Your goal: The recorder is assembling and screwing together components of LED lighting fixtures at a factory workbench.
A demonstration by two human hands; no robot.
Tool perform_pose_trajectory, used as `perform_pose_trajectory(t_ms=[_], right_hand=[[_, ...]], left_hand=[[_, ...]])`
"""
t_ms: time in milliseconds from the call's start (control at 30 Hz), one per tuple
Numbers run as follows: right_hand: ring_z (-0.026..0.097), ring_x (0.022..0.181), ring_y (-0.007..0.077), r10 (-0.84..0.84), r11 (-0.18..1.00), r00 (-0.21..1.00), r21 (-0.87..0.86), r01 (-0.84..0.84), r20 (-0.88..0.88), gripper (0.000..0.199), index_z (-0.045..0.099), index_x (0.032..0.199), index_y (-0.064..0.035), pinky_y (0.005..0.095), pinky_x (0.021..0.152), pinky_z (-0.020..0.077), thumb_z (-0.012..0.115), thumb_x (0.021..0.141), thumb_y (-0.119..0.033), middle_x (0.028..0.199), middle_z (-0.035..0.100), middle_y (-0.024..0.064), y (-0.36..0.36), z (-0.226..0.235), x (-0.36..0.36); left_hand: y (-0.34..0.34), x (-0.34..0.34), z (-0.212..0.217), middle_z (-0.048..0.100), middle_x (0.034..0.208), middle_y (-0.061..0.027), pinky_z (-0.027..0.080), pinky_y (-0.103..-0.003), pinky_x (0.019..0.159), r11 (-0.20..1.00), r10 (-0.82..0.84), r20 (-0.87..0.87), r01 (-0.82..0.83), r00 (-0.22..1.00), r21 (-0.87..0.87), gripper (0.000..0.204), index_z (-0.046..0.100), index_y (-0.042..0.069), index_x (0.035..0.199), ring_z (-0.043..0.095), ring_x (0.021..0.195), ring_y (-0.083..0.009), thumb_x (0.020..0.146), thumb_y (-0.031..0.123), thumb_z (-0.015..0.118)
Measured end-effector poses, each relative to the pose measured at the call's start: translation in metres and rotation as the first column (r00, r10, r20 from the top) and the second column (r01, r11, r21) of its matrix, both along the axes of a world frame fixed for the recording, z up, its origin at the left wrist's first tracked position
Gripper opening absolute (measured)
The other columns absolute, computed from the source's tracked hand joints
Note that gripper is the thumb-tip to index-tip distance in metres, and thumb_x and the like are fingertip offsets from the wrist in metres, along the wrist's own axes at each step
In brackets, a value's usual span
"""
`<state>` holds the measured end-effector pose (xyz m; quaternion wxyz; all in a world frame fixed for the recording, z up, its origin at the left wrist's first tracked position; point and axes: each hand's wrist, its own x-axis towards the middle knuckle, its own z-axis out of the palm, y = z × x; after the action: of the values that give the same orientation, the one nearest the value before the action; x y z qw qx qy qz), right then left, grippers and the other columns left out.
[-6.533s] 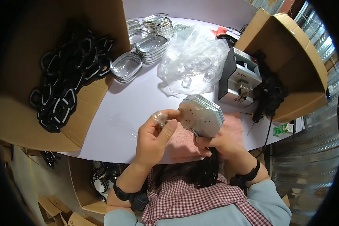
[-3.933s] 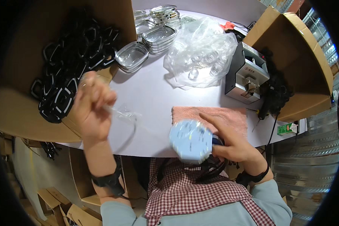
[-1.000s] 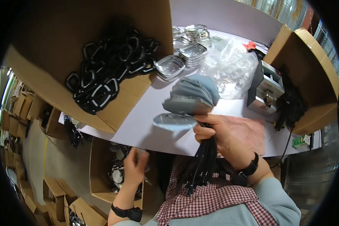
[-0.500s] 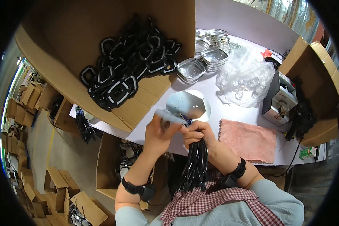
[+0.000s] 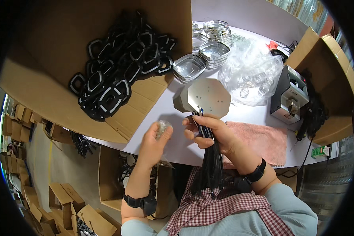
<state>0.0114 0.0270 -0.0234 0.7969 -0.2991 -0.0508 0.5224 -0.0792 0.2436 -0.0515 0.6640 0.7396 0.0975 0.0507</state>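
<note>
Above the counter (image 5: 240, 115), in front of the wearer: 1 stack of octagonal metal plates (image 5: 214, 96), perforated front face turned toward the wearer, at least 1 further plate fanned out behind to the left; exact count not tellable. Attached below, 1 bundle of black cables (image 5: 212, 167), long axis running from the plates down past the counter's near edge toward the checked apron (image 5: 224, 208). Right hand (image 5: 220, 135): fingers wrapped around the cables just below the plates. Left hand (image 5: 150, 144), apart from the plates: fingers clasping clear plastic (image 5: 163, 129), form and count unclear. Just beside the right forearm, 1 pink cloth (image 5: 261, 143). Farther back, 1 clear plastic bag (image 5: 251, 72), 1 boxy machine (image 5: 291, 94) and at least 4 stacks of transparent rounded-rectangular pieces (image 5: 188, 67). To the left, 1 cardboard box (image 5: 155, 94) with many black frames (image 5: 113, 98), too overlapped for counting.
</note>
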Motion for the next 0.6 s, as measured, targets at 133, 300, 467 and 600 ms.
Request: perform_pose_trajectory(t_ms=[133,300,467,600], right_hand=[[0.050,0.042,0.0109,0.148,0.981,0.988,0.132,-0.143,-0.029,0.035,0.060,0.118,0.0016,0.0199,0.037,0.0373,0.049,0.106,-0.030,0.092,0.067,0.0188,0.004,0.006,0.000],[0.054,0.042,0.0151,0.329,0.932,0.944,0.175,-0.317,-0.040,0.034,0.061,0.117,0.0040,0.0209,0.036,0.0412,0.051,0.105,-0.027,0.091,0.070,0.0241,0.018,-0.007,-0.015],[0.069,0.066,0.0197,0.230,0.973,0.971,0.043,-0.228,-0.065,0.045,0.062,0.120,0.0028,0.0245,0.055,0.0546,0.057,0.104,-0.038,0.093,0.071,0.0184,0.020,-0.018,-0.024],[0.073,0.087,0.0244,-0.064,0.963,0.984,-0.249,0.105,0.165,0.042,0.060,0.124,0.0036,0.0332,0.075,0.0599,0.066,0.100,-0.031,0.099,0.071,0.0168,0.018,-0.004,-0.027]], left_hand=[[-0.017,0.002,-0.009,0.065,0.091,0.0003,0.047,-0.029,0.081,0.931,-0.191,-0.062,0.161,0.980,-0.326,0.059,0.067,0.006,0.112,0.057,0.083,-0.0106,0.102,0.062,0.051],[-0.016,0.014,-0.025,0.071,0.096,-0.0057,0.053,-0.028,0.074,0.540,-0.351,0.189,0.363,0.917,-0.759,0.065,0.062,0.003,0.125,0.066,0.079,-0.0136,0.099,0.063,0.055],[-0.024,0.028,-0.001,0.070,0.106,-0.0094,0.059,-0.027,0.064,0.542,-0.179,0.014,0.110,0.984,-0.833,0.051,0.058,0.001,0.129,0.068,0.082,-0.0141,0.097,0.038,0.070],[-0.022,0.036,0.013,0.069,0.111,-0.0079,0.058,-0.029,0.075,0.667,-0.081,-0.011,0.046,0.997,-0.744,0.052,0.057,0.002,0.132,0.069,0.088,-0.0169,0.090,0.025,0.078]])
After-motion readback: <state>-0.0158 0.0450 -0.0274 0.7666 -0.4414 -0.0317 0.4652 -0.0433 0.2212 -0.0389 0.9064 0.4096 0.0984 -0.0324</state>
